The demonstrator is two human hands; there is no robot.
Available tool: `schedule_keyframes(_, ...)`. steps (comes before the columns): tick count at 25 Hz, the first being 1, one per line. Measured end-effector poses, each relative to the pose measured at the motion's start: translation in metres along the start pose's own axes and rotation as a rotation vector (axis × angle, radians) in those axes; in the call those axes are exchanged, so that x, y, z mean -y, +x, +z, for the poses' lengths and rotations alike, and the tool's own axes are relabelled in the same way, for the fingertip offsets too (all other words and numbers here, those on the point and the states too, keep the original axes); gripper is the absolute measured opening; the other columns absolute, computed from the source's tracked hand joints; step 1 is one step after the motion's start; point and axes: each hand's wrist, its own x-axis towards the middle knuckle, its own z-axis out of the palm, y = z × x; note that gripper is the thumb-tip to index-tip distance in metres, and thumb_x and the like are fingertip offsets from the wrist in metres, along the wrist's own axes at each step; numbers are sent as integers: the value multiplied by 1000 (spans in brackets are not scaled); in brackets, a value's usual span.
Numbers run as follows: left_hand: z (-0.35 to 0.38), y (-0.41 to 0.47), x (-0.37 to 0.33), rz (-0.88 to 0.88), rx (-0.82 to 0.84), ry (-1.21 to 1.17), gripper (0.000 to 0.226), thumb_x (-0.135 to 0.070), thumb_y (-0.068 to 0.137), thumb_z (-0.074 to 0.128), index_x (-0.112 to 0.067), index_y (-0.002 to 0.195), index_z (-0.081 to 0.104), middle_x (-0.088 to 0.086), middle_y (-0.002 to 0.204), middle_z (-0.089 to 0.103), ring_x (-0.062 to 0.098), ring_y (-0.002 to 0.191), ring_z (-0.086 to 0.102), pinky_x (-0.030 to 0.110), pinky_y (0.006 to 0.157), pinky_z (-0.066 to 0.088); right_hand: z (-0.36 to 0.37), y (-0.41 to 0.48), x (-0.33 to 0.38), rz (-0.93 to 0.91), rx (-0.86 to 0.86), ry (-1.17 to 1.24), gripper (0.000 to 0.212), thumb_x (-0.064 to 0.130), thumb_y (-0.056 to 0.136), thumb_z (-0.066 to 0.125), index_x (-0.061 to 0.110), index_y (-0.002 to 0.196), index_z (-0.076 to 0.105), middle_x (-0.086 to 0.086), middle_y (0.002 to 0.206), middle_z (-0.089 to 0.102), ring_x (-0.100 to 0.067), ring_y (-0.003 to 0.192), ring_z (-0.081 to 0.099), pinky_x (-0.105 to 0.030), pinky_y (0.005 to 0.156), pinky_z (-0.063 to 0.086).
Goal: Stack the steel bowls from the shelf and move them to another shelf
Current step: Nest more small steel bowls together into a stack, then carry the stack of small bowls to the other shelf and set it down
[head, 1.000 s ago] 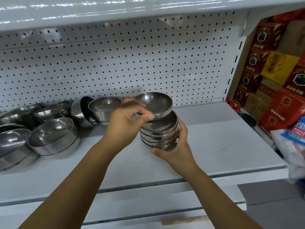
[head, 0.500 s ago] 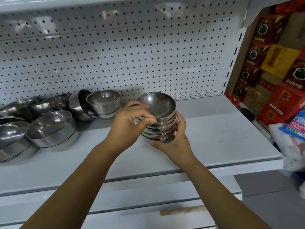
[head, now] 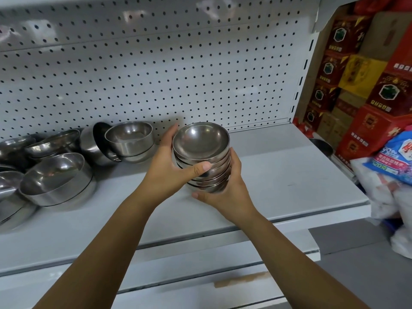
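Gripping a stack of steel bowls (head: 201, 157) above the white shelf (head: 278, 175), the left hand (head: 169, 168) wraps its fingers around the near side while the right hand (head: 225, 188) cups the bottom. Loose bowls (head: 55, 175) crowd the shelf's left end; red boxes (head: 367, 85) and a plastic bag (head: 390, 166) stand right.

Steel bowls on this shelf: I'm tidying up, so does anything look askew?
Yes. Behind the loose bowls at left, one bowl is tipped on its side, leaning against an upright pair. The stack held between left hand and right hand sits evenly nested.
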Motion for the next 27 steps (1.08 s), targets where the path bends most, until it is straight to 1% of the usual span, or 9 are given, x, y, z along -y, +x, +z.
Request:
schedule_keyframes(3,1,4,-1,-2,18,-44,77,-39,59,88,-58,116,40,-51,101,59,-27,98,57,-1,80,43,-1,0,0,13,-20,-28,132,32,59,103,39,161,19,20,149,52,-5,136,55,-38,112,51)
schedule_keyframes(7,-1,6,1,5,7,-90,64,-45,54,88,-54,104,49,-43,99,66,-21,96,62,2,77,46,-4,-2,3,28,-49,-63,119,23,60,103,41,155,32,31,133,60,4,123,61,-30,105,55)
schedule_keyframes(12,0,9,6,19,18,-150,70,-45,56,92,-40,118,60,-19,111,71,-6,103,67,9,79,51,-4,-8,9,64,-100,-26,115,12,61,102,35,153,38,42,120,59,10,115,62,-19,92,57)
schedule_keyframes(16,-11,15,-1,54,78,-148,77,-47,56,97,-35,123,60,-15,115,71,3,107,69,24,90,56,4,-16,19,69,-176,-16,115,20,60,103,39,152,38,27,133,60,-1,126,59,-19,96,55)
schedule_keyframes(18,-16,18,-5,71,105,-116,82,-58,51,95,-43,123,56,-21,118,69,2,113,66,32,98,55,7,-23,29,69,-223,-29,115,21,61,103,40,152,36,24,139,56,3,128,56,-12,96,51)
schedule_keyframes(20,-18,19,-14,92,142,-104,78,-64,47,94,-54,111,51,-40,112,63,-13,109,61,18,94,52,8,-31,38,65,-266,-55,115,23,61,103,41,152,34,23,141,54,4,128,55,-10,97,49)
schedule_keyframes(22,-15,18,-21,132,208,-106,79,-65,45,93,-56,110,49,-50,104,58,-20,104,58,10,87,48,6,-44,44,79,-318,-77,117,27,62,102,42,153,32,22,144,53,1,131,54,-13,103,49)
schedule_keyframes(25,-3,14,-26,194,326,-94,88,-61,50,93,-38,127,56,-25,119,67,0,113,65,31,94,56,2,-73,49,109,-430,-124,118,29,61,102,38,156,32,19,146,53,-4,133,55,-24,111,50)
schedule_keyframes(27,11,7,-31,235,431,-100,88,-59,52,94,-38,128,56,-19,120,68,0,110,66,29,91,58,-3,-98,53,133,-533,-164,120,30,59,103,38,156,32,17,143,57,-4,131,58,-29,110,51)
